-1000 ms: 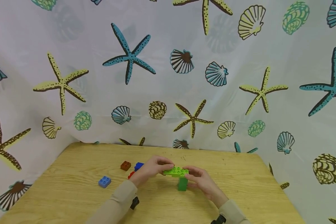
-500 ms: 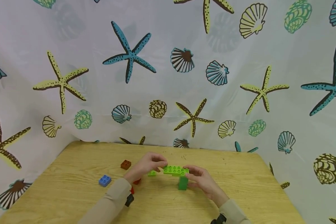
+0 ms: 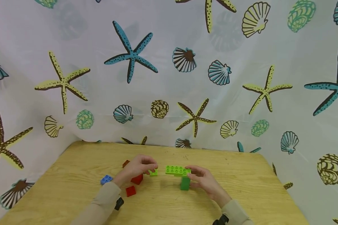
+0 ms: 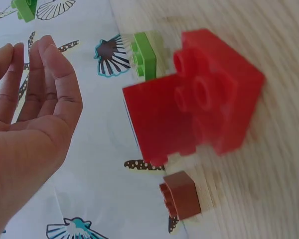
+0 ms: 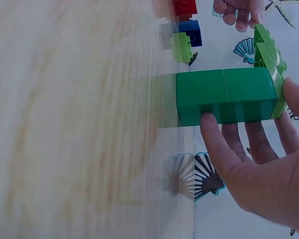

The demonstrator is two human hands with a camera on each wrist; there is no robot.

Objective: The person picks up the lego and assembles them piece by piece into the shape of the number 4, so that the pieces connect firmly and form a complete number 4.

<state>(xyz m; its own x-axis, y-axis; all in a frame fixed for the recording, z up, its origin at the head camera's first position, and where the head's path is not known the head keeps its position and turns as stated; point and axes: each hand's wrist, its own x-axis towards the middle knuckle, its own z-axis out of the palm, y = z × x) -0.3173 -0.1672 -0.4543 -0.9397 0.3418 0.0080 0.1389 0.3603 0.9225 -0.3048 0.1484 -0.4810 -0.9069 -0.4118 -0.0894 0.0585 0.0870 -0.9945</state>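
Observation:
My right hand [image 3: 207, 182] holds an upright stack of two dark green building bricks [image 5: 224, 94], its fingers along the side and its thumb at the top. Lime green bricks [image 3: 174, 169] cap the stack and overhang to the left, the outer end unsupported. My left hand [image 3: 136, 168] is off to the left with bent, relaxed fingers and nothing in them. Behind its fingertips in the head view sits a loose lime green brick [image 3: 154, 173]. Below that hand lie two red bricks, a square one [image 3: 130, 191] and a sloped one [image 3: 137, 179].
A light blue brick [image 3: 105, 179] lies to the left on the wooden table [image 3: 225, 206]. Partly behind the left hand is a brown brick [image 3: 125, 163]. A dark blue brick [image 5: 190, 33] shows in the right wrist view. A shell-patterned curtain [image 3: 146, 90] borders the table.
My left hand has let go of the lime green bricks' overhanging end and moved left, uncovering the loose lime brick and the square red one. My right hand stays at the stack.

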